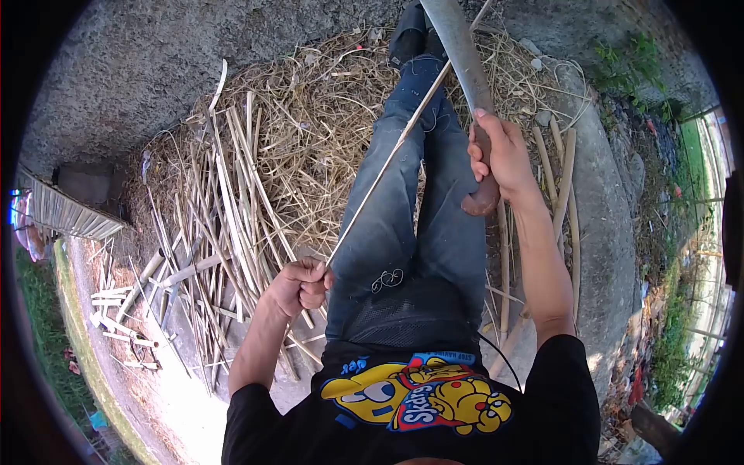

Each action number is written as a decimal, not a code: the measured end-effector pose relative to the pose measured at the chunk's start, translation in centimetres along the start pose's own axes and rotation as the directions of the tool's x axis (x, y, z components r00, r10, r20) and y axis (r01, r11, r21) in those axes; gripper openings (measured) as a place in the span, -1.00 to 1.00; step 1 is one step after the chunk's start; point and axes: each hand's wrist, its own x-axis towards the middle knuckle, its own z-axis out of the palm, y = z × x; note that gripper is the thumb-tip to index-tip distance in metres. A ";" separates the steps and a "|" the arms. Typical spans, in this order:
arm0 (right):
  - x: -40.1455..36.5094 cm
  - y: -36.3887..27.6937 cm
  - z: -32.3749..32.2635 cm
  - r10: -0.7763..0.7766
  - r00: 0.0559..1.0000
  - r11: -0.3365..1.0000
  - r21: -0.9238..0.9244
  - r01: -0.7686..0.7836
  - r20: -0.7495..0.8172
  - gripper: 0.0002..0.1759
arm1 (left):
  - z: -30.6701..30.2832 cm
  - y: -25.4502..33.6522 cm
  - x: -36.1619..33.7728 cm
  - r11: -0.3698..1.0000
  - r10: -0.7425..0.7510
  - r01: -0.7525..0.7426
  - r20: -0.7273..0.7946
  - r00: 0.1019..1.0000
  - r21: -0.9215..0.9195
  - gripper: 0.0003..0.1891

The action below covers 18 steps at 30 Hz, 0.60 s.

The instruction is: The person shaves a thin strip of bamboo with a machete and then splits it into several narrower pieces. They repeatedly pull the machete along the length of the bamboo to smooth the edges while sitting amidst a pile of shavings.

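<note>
My right hand is closed round the brown, hooked handle of a large knife. Its broad grey blade runs up and away past my shins to the top of the view. Between the thumb and curled fingers of my left hand is the near end of a thin bamboo strip. The strip slants up across my legs and meets the blade near the top, its far end showing beyond the blade. My legs in worn jeans lie stretched out on the ground.
Many split bamboo strips lie piled to my left, with shorter cut pieces farther out. Pale shavings cover the ground around my legs. More bamboo lengths lie at my right, and a slatted bamboo structure stands at far left.
</note>
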 end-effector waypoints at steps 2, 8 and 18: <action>0.2 -0.5 -0.1 0.022 1.000 0.999 0.038 -0.022 0.007 -0.51 | 0.4 0.6 0.5 1.000 -0.006 0.006 0.004 1.000 0.024 -0.64; -5.3 1.7 3.5 0.190 0.910 0.971 -0.208 -0.119 0.367 -0.53 | 1.8 1.9 2.4 0.999 0.015 -0.016 0.030 0.999 0.050 -0.65; -4.4 1.6 4.0 0.236 0.918 0.962 -0.208 -0.175 0.317 -0.50 | 2.8 2.3 3.6 0.999 0.008 -0.007 0.043 0.999 -0.036 -0.65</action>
